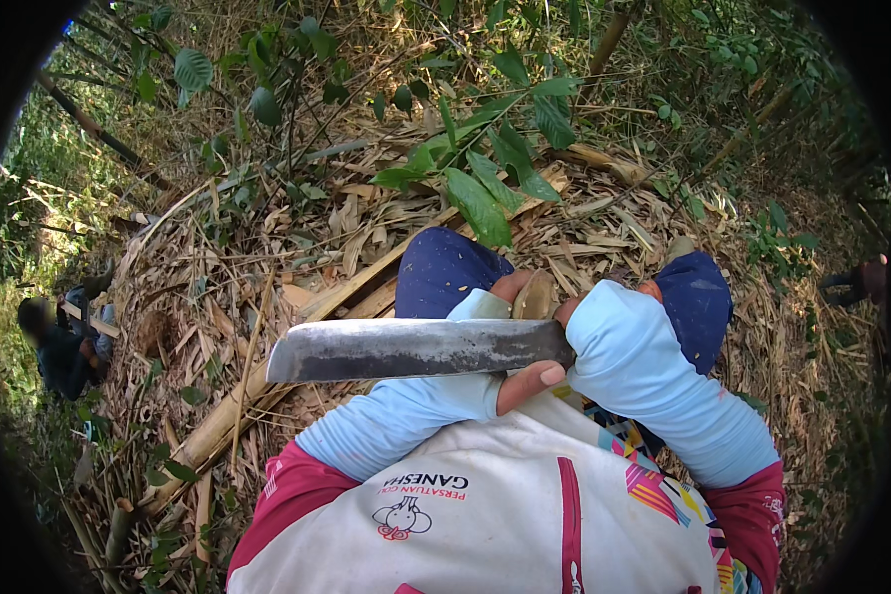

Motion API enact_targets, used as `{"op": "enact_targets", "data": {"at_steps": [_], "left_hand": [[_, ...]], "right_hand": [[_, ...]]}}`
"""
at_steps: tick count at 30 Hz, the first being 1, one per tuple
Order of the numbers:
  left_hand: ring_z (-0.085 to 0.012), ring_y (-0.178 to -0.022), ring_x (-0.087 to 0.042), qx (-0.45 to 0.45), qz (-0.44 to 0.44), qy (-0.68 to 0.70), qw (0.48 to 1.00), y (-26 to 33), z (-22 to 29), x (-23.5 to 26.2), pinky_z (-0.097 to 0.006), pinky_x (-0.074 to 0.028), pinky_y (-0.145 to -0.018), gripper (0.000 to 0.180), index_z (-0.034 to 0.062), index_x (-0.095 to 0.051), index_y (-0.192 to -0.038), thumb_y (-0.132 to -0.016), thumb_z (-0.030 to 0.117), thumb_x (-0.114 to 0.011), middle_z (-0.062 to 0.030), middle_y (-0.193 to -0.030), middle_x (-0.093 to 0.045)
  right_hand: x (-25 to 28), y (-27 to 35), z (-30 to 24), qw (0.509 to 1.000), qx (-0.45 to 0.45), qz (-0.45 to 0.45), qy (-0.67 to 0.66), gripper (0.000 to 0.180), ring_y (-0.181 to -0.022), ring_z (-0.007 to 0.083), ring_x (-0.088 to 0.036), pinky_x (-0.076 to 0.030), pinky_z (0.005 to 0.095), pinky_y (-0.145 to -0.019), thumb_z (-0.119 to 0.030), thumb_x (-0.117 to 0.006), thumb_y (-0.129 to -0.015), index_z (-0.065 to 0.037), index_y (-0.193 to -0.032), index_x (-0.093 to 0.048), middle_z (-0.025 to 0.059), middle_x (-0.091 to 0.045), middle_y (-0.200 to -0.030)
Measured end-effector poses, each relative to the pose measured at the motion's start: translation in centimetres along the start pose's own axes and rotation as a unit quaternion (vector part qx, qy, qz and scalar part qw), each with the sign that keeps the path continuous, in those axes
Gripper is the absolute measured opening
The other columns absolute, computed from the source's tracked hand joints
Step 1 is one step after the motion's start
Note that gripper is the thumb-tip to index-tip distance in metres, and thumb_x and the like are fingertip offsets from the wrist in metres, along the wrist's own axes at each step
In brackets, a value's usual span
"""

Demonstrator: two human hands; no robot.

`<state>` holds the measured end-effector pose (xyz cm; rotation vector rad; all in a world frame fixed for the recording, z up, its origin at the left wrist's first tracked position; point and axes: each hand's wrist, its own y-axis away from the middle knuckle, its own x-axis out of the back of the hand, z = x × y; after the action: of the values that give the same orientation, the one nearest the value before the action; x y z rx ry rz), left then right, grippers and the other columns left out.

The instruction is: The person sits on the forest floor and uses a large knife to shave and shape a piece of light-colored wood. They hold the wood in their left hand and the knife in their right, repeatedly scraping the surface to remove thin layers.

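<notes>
A machete [416, 351] with a broad, dark-stained steel blade lies across the front of my body, its squared tip toward the left. My right hand [566, 311] is closed at the handle end of the blade; the sleeve cuff hides most of the fingers and the handle. Behind the blade, my left hand [531, 385] shows its thumb below the steel and some fingers above it. Those fingers curl around a pale brown piece of wood or bamboo [533, 296], whose lower part is hidden by the blade.
Long split bamboo poles [230, 424] lie on dry leaf litter [342, 233] at the left. A leafy green sprig [480, 188] hangs beyond my knees [698, 307]. Another person [64, 346] sits at the far left with a pale strip. Dense bamboo and undergrowth surround the spot.
</notes>
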<state>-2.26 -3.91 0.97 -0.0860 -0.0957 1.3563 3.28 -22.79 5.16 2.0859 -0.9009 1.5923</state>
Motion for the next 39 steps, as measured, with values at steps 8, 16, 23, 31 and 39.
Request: {"op": "enact_targets", "data": {"at_steps": [8, 16, 23, 31, 39], "left_hand": [[-0.0142, -0.102, -0.054, 0.054, -0.072, -0.044, 0.995, -0.1, 0.0, 1.0, -0.029, -0.044, -0.09, 0.077, -0.006, -0.036, -0.132, -0.08, 0.032, -0.078, -0.0072, -0.111, -0.056], [-0.0139, -0.099, -0.053, 0.002, -0.02, -0.059, 0.998, 0.0, -1.8, 0.1, -0.028, -0.044, -0.086, 0.051, -0.0011, -0.053, -0.113, -0.084, 0.035, -0.074, -0.007, -0.096, -0.058], [-0.0158, -0.102, -0.051, 0.038, -0.01, 0.034, 0.999, -0.1, 0.4, 0.6, -0.031, -0.041, -0.092, 0.061, 0.0003, -0.047, -0.119, -0.079, 0.034, -0.077, -0.0073, -0.106, -0.055], [-0.0188, -0.108, -0.052, 0.038, -0.102, -0.027, 0.994, -0.9, 1.1, 1.4, -0.034, -0.04, -0.096, 0.079, -0.0025, -0.038, -0.132, -0.076, 0.036, -0.079, -0.0102, -0.115, -0.054], [-0.0218, -0.108, -0.053, 0.02, -0.023, 0.016, 0.999, -0.2, 0.8, -0.3, -0.036, -0.041, -0.097, 0.08, -0.0073, -0.04, -0.13, -0.077, 0.039, -0.076, -0.0147, -0.116, -0.055]], "right_hand": [[-0.2, 0.3, 0.5, 1.0, 0.007, 0.03, -0.003, 0.01, -0.061, 0.0297, -0.062, -0.036, 0.0525, -0.052, -0.021, -0.065, -0.068, -0.014, -0.075, -0.063, 0.0074, -0.058, -0.064], [0.3, 0.0, 0.5, 0.999, -0.036, 0.003, 0.011, 0.016, -0.065, 0.0307, -0.063, -0.037, 0.0547, -0.054, -0.021, -0.068, -0.066, -0.014, -0.08, -0.064, 0.0078, -0.06, -0.068], [-0.1, 0.6, 0.9, 1.0, -0.014, 0.017, -0.019, 0.023, -0.066, 0.0308, -0.063, -0.038, 0.0536, -0.056, -0.022, -0.07, -0.065, -0.015, -0.086, -0.065, 0.0072, -0.061, -0.07], [0.2, 0.6, 0.9, 0.999, 0.012, 0.023, -0.029, 0.022, -0.065, 0.0306, -0.062, -0.039, 0.051, -0.057, -0.023, -0.069, -0.065, -0.014, -0.085, -0.065, 0.0085, -0.06, -0.07], [-0.2, 0.6, 0.6, 0.997, 0.012, 0.053, -0.048, 0.013, -0.063, 0.03, -0.062, -0.038, 0.0526, -0.056, -0.019, -0.065, -0.065, -0.013, -0.077, -0.063, 0.0086, -0.058, -0.065]]}}
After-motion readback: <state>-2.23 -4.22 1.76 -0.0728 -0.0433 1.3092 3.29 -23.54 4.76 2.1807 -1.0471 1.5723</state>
